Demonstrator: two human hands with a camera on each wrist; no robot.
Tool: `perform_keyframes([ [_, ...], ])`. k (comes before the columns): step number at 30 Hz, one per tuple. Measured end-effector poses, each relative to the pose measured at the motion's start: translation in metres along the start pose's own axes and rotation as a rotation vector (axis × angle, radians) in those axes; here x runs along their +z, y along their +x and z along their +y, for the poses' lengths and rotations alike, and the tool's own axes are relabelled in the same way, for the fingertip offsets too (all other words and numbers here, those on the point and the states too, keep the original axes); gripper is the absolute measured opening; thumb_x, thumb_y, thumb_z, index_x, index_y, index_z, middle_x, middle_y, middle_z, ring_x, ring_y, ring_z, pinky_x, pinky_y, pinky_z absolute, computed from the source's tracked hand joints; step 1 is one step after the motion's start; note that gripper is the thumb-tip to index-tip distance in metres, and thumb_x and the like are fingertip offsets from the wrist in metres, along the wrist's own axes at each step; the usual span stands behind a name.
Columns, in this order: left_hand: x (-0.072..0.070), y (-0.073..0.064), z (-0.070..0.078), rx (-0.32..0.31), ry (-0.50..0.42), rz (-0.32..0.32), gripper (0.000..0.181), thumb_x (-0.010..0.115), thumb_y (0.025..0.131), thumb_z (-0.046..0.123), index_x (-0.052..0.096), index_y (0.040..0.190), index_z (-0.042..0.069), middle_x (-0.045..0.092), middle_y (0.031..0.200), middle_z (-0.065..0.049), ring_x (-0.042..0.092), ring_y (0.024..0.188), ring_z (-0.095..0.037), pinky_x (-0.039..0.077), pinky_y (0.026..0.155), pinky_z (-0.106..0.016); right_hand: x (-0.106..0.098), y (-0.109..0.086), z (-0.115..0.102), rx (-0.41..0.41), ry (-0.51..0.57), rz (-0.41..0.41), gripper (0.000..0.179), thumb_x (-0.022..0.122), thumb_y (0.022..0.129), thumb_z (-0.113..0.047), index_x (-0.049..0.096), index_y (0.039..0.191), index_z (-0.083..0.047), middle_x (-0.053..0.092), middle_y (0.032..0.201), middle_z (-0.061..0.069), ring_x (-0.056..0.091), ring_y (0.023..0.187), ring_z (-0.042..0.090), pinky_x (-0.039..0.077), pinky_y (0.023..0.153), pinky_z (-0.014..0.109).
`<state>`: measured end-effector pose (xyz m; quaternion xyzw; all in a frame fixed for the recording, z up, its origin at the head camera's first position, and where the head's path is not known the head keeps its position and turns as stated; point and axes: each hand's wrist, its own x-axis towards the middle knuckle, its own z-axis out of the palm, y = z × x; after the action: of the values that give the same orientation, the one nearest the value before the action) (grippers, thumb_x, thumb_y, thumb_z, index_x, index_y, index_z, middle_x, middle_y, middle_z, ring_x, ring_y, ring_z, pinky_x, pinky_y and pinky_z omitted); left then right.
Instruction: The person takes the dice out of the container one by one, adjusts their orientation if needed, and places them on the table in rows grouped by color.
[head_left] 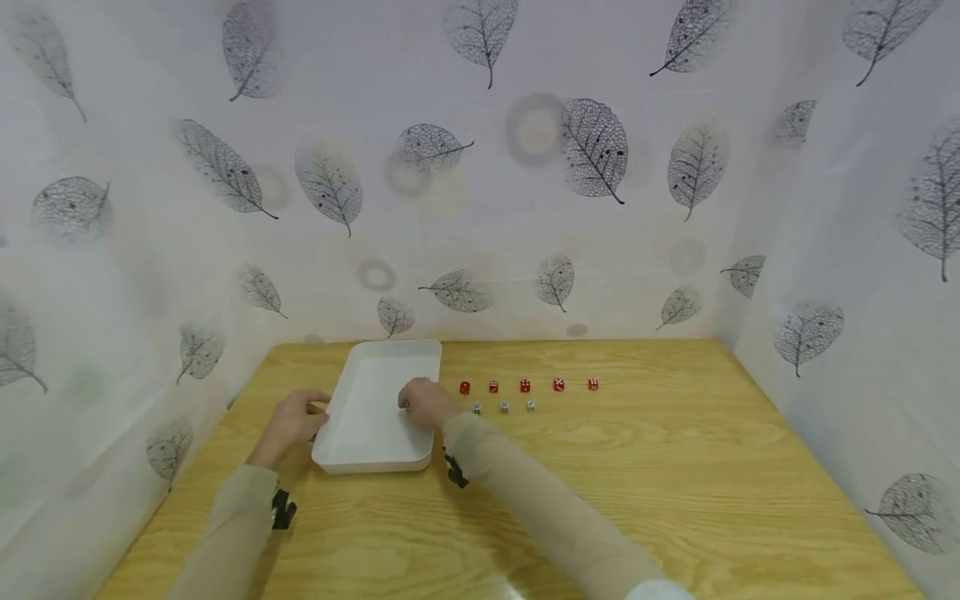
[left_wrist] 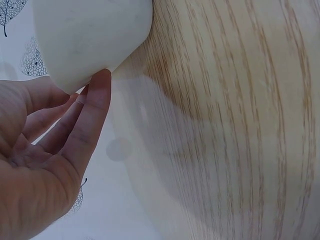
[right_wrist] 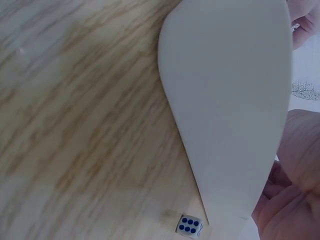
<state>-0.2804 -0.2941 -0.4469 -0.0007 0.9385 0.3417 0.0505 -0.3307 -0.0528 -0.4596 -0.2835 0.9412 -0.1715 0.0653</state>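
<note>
A white rectangular tray lies on the left part of the table. At its left edge, my left hand holds the rim and outer wall with bent fingers; the left wrist view shows fingertips against the wall. Reaching over the tray's right side, my right hand has curled fingers and pinches a small white die, mostly hidden by them. Just right of the tray, several red dice form a row. Nearer me stands a shorter row of white dice; one white die shows blue dots.
The wooden table extends to the right and towards me. Leaf-printed white sheeting encloses its back and both sides. Black wrist mounts sit under both sleeves.
</note>
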Motion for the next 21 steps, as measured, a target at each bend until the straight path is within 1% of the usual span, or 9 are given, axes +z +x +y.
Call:
perform_keyframes([
  [3,-0.0005,-0.0003,-0.0003,0.002,0.009,0.002,0.041,0.053,0.094,0.003,0.051,0.132,-0.012,0.064,0.111,-0.033,0.069,0.083,-0.029,0.059,0.063,-0.035,0.0029,-0.0003,-0.0003,-0.017,-0.029,0.001,0.023,0.065,0.091,-0.005,0.074,0.111,-0.011,0.071,0.115,0.003,0.063,0.109,0.017,0.052,0.094,0.028],
  [9,-0.0005,-0.0003,-0.0002,0.002,0.015,0.005,0.041,0.053,0.094,0.002,0.052,0.132,-0.011,0.064,0.11,-0.033,0.069,0.083,-0.029,0.059,0.062,-0.034,0.0077,-0.0016,-0.0011,-0.006,-0.055,-0.01,0.026,0.065,0.091,-0.007,0.072,0.115,-0.012,0.069,0.12,0.002,0.063,0.111,0.017,0.053,0.092,0.026],
  [12,0.0004,0.0,-0.0002,-0.005,0.002,0.004,0.041,0.052,0.094,0.002,0.052,0.132,-0.011,0.064,0.11,-0.033,0.069,0.082,-0.028,0.059,0.062,-0.034,0.0083,-0.0033,-0.0009,-0.022,-0.066,0.0,0.023,0.065,0.091,-0.007,0.073,0.113,-0.012,0.071,0.119,0.003,0.065,0.108,0.016,0.054,0.09,0.025],
  [14,0.0006,0.0003,-0.0004,-0.008,0.002,0.004,0.04,0.052,0.094,0.002,0.052,0.132,-0.011,0.064,0.11,-0.033,0.069,0.082,-0.027,0.059,0.062,-0.034,0.0082,-0.0041,-0.0005,-0.038,-0.064,0.007,0.022,0.065,0.092,-0.008,0.074,0.112,-0.012,0.071,0.118,0.002,0.065,0.109,0.016,0.053,0.091,0.025],
  [17,0.0008,0.0001,-0.0005,-0.009,0.003,0.004,0.04,0.052,0.094,0.002,0.052,0.132,-0.011,0.064,0.11,-0.033,0.069,0.081,-0.027,0.059,0.062,-0.034,0.0072,-0.0045,0.0006,-0.06,-0.017,0.022,0.022,0.064,0.092,-0.006,0.074,0.111,-0.012,0.071,0.116,0.001,0.064,0.109,0.015,0.052,0.094,0.025],
  [19,0.0007,-0.0001,-0.0006,-0.01,0.005,0.006,0.04,0.052,0.094,0.002,0.052,0.132,-0.011,0.064,0.109,-0.033,0.069,0.08,-0.026,0.059,0.061,-0.034,0.0058,-0.0043,0.0016,-0.074,0.052,0.04,0.022,0.064,0.091,-0.005,0.074,0.111,-0.011,0.072,0.112,0.002,0.064,0.106,0.015,0.051,0.093,0.024],
  [21,0.0009,-0.0004,-0.0009,-0.012,0.004,0.007,0.04,0.052,0.094,0.001,0.052,0.131,-0.011,0.064,0.109,-0.033,0.069,0.08,-0.026,0.059,0.061,-0.034,0.0042,-0.0045,0.0029,-0.079,0.139,0.06,0.022,0.065,0.09,-0.004,0.074,0.109,-0.01,0.072,0.109,0.002,0.063,0.1,0.013,0.051,0.089,0.021],
])
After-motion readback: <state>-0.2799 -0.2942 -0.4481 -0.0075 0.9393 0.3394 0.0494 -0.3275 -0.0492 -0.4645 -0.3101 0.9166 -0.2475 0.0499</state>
